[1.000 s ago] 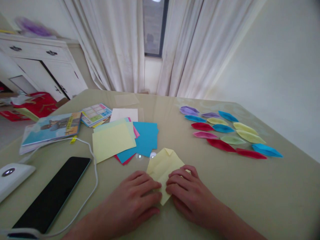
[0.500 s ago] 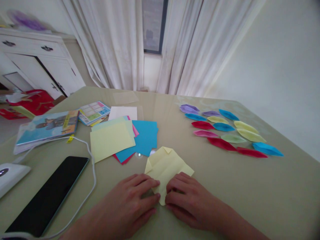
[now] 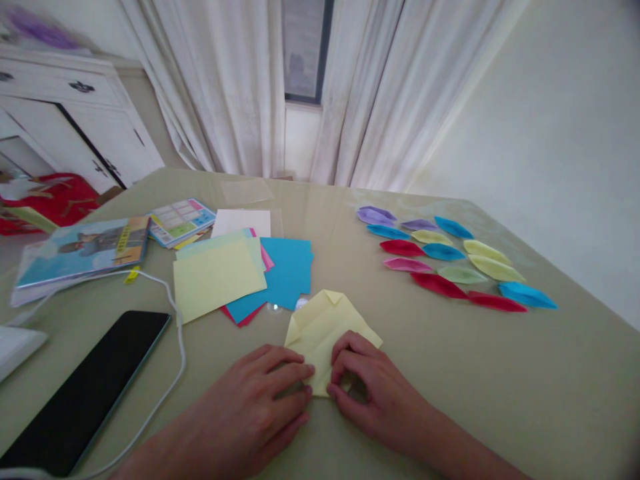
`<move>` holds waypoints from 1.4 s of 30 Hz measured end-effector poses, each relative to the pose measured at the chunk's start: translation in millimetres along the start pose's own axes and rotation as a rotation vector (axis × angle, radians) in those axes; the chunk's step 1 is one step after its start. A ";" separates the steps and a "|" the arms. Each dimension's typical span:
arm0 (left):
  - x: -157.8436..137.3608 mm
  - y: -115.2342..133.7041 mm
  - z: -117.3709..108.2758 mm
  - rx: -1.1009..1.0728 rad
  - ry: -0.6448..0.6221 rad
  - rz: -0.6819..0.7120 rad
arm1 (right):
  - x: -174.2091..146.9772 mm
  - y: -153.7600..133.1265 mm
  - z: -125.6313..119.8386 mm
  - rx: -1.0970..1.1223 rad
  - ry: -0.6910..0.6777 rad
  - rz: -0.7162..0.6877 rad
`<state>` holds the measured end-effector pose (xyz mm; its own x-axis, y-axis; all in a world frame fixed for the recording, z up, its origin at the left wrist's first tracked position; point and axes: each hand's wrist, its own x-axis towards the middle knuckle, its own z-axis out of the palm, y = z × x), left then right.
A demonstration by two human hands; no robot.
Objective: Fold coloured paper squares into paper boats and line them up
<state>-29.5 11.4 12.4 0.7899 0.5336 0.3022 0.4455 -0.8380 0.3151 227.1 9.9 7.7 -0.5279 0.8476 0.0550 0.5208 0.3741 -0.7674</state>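
A pale yellow sheet of origami paper [image 3: 320, 330] lies in front of me, with its far and left corners folded inward. Its near corner is turned up, leaving a straight near edge. My left hand [image 3: 265, 403] grips the near left side, fingertips and thumb against the paper's edge. At the near right, my right hand [image 3: 373, 383] pinches the folded edge between thumb and curled fingers. The fingers partly cover the fold.
Left of the paper is a pile of yellow sheets [image 3: 220, 277] and blue sheets [image 3: 287, 267]. Several folded coloured paper pieces [image 3: 443, 285] lie in rows at the right. A black phone [image 3: 90, 393], a white cable [image 3: 183, 347] and a booklet [image 3: 85, 250] lie at the left.
The paper's near corner, pointing toward me before, is now folded up into a straight edge. My right hand's index finger has lifted and curled into a rounder pinch. The view has shifted slightly.
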 end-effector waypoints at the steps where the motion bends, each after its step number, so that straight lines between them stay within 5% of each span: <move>1: 0.2 0.1 0.2 -0.002 -0.007 -0.006 | 0.2 0.2 0.2 -0.001 0.003 0.003; 42: -6.3 6.6 18.3 0.185 -0.001 0.043 | -0.1 -0.6 7.1 0.010 0.054 0.060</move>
<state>-23.8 0.4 -3.9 0.8105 0.4964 0.3109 0.4808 -0.8670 0.1309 222.0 6.9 3.6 -0.4593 0.8873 0.0430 0.5432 0.3188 -0.7767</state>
